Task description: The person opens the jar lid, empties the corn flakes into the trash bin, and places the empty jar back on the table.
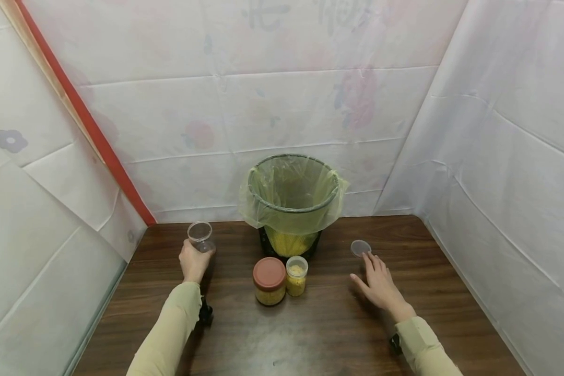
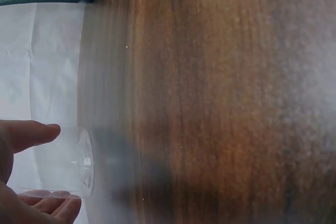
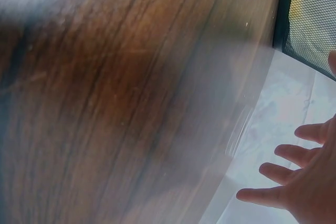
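Note:
My left hand [image 1: 195, 262] grips a clear, empty-looking plastic jar [image 1: 200, 233] at the left of the table; in the left wrist view the thumb and fingers lie on opposite sides of the jar [image 2: 63, 163]. Over on the right, my right hand [image 1: 379, 284] is spread, its fingertips close to a round translucent lid [image 1: 361, 248] lying on the wood. The right wrist view shows its fingers [image 3: 278, 172] apart and straight, holding nothing, with the thin lid edge [image 3: 240, 132] on the table beyond them.
A mesh bin [image 1: 263, 243] lined with a yellow bag stands at the back centre. Before it sit a jar with a reddish lid [image 1: 269, 273] and a smaller clear jar [image 1: 296, 284] of yellow bits, side by side on the brown table [image 1: 282, 339]. White sheets [image 1: 310, 104] hang around.

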Action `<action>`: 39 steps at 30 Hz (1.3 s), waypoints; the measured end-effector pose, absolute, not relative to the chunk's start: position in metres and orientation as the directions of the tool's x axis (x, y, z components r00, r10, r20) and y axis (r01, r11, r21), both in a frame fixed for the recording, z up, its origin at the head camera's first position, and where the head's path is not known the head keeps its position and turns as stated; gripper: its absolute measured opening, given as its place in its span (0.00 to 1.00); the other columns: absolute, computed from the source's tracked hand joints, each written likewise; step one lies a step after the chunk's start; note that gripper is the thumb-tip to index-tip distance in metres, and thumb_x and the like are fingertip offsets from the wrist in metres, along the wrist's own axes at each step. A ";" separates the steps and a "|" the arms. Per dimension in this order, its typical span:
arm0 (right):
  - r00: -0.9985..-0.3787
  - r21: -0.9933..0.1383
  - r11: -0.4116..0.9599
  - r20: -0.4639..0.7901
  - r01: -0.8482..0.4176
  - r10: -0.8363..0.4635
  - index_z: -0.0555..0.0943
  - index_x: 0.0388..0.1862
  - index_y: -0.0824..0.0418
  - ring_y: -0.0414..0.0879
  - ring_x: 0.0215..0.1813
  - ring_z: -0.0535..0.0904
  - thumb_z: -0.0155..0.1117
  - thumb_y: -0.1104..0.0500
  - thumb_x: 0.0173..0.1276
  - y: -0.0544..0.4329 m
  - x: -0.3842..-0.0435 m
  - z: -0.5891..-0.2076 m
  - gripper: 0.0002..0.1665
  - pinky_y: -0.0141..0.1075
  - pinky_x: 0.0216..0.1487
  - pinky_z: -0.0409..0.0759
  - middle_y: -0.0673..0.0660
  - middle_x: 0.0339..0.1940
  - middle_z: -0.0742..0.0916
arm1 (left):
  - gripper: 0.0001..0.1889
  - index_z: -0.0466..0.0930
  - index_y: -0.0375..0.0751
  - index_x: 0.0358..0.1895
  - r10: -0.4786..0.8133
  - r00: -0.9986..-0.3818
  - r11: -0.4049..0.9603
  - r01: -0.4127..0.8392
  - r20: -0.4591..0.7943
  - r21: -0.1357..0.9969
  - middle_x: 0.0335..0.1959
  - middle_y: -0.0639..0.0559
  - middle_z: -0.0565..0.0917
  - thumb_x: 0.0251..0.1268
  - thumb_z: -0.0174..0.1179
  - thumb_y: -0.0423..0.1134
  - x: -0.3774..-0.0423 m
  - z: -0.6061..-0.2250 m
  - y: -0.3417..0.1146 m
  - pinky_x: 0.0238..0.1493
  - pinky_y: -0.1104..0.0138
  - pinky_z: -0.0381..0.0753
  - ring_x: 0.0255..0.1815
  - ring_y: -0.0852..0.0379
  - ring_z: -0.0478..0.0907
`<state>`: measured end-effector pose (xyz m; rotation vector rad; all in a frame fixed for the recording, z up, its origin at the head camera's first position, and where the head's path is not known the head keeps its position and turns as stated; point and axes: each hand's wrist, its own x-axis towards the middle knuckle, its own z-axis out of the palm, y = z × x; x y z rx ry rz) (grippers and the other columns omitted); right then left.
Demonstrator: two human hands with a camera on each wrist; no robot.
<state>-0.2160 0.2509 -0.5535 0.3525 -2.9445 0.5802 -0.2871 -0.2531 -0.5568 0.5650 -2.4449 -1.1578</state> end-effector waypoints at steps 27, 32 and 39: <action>-0.967 -0.344 0.907 0.161 -0.244 -0.199 0.53 0.73 0.70 0.70 0.71 0.53 0.48 0.35 0.70 0.253 -0.219 -0.551 0.48 0.66 0.66 0.54 0.72 0.72 0.60 | 0.39 0.59 0.25 0.62 -0.480 -0.872 0.552 -0.213 0.098 0.806 0.54 0.25 0.70 0.49 0.70 0.36 -0.285 -0.559 -0.257 0.59 0.42 0.67 0.58 0.29 0.67; -0.966 -0.341 0.907 0.164 -0.245 -0.199 0.53 0.73 0.70 0.70 0.71 0.53 0.49 0.37 0.70 0.252 -0.219 -0.552 0.48 0.66 0.66 0.55 0.72 0.72 0.60 | 0.39 0.58 0.25 0.62 -0.477 -0.873 0.554 -0.214 0.097 0.804 0.54 0.25 0.70 0.49 0.70 0.36 -0.284 -0.558 -0.257 0.59 0.42 0.67 0.58 0.28 0.67; -0.966 -0.337 0.909 0.161 -0.246 -0.202 0.53 0.73 0.69 0.70 0.71 0.53 0.47 0.35 0.70 0.252 -0.219 -0.551 0.48 0.66 0.65 0.55 0.72 0.72 0.60 | 0.42 0.57 0.25 0.63 -0.473 -0.877 0.562 -0.227 0.083 0.795 0.55 0.23 0.69 0.48 0.71 0.38 -0.282 -0.557 -0.258 0.60 0.41 0.66 0.59 0.26 0.65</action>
